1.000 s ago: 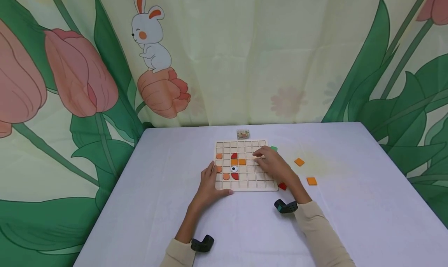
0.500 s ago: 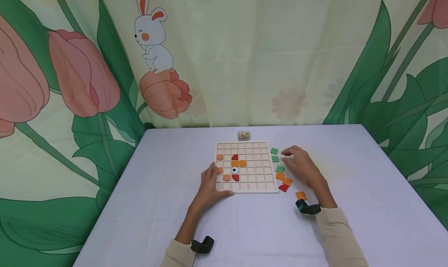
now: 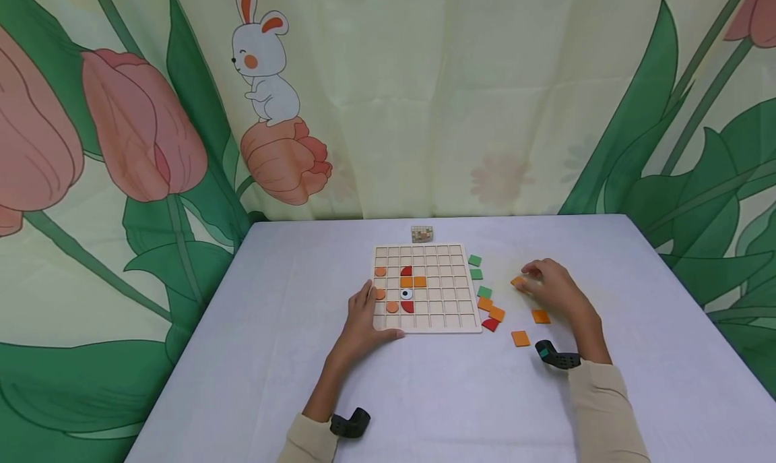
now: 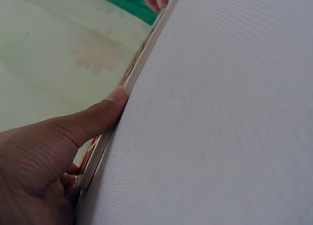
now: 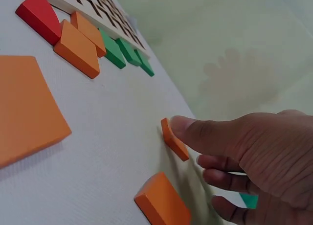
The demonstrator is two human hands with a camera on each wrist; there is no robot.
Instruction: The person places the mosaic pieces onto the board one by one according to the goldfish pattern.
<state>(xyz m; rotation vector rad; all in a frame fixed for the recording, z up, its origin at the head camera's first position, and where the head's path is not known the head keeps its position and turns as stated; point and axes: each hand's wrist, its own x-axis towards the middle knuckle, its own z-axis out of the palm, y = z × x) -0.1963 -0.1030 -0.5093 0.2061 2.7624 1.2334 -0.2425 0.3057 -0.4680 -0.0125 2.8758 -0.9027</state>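
The pale gridded board (image 3: pixel 447 289) lies flat, holding orange round pieces (image 3: pixel 392 306), red pieces (image 3: pixel 407 306), orange squares (image 3: pixel 419 282) and an eye piece (image 3: pixel 406 293). My left hand (image 3: pixel 359 321) grips its near left corner, thumb on the front edge and fingers at the left side; the left wrist view shows the thumb pressed on the board's edge (image 4: pixel 142 60). Right of the board, my right hand (image 3: pixel 558 288) pinches an orange tile (image 3: pixel 517 282). In the right wrist view this tile (image 5: pixel 174 141) is tilted against the thumb, with the other fingers partly curled.
Green tiles (image 3: pixel 475 273), orange tiles (image 3: pixel 496 314) and a red piece (image 3: pixel 490 325) lie along the board's right side. Two more orange tiles (image 3: pixel 520 339) (image 3: pixel 541 317) are nearer my right forearm. A small patterned object (image 3: pixel 422 234) stands behind the board.
My right hand has moved right, from over the board past the green tiles to the orange tile, which it now pinches. My left hand has stayed on the board's corner.
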